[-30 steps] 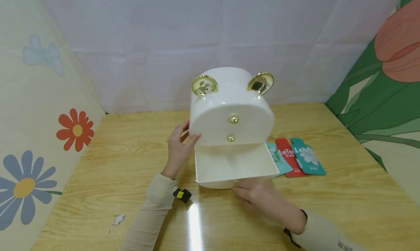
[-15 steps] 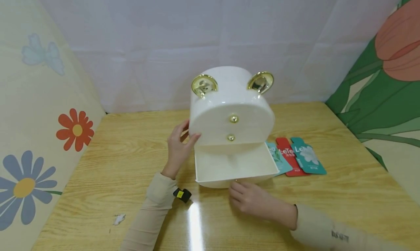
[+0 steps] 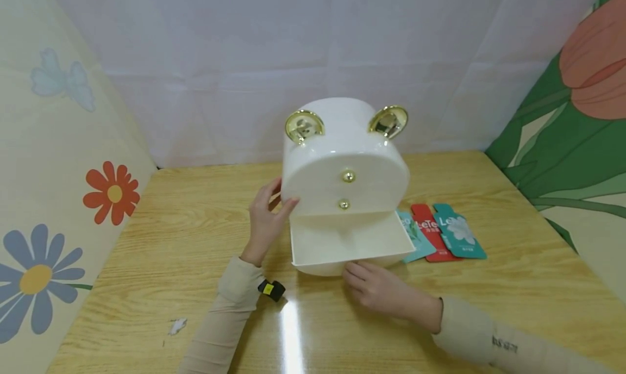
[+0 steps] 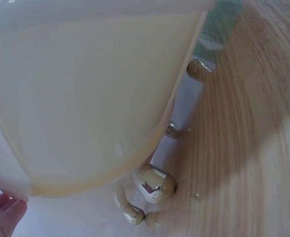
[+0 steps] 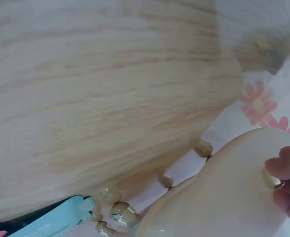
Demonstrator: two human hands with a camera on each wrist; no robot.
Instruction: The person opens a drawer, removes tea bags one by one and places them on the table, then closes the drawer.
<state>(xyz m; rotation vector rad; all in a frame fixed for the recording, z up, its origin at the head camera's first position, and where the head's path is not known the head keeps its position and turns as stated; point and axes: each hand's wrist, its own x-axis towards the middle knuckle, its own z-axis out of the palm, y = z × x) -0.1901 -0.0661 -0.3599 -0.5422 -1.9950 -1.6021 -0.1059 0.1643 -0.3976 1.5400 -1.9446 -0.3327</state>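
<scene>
A white storage box (image 3: 371, 186) with gold bear ears and small gold knobs stands on the table. Its lowest drawer (image 3: 337, 238) is pulled out, and its inside looks bare. My left hand (image 3: 266, 213) holds the box's left side, thumb on the front edge and fingers along the side wall. In the left wrist view, its fingertips touch a corner at the lower left. My right hand (image 3: 374, 287) is at the drawer's front. The right wrist view shows its thumb and finger pinching the round gold knob (image 5: 270, 178).
Right of the box lie a light-green packet (image 3: 415, 238), a red packet (image 3: 430, 232) and a teal packet (image 3: 462, 232). Gold ball feet (image 4: 154, 183) support the box. A white scrap (image 3: 177, 326) lies at the front left of the wooden table (image 3: 205, 211).
My right hand has settled at the drawer's knob and shifted slightly toward the box. The drawer's front has slid in a little with it. My left hand has stayed in place.
</scene>
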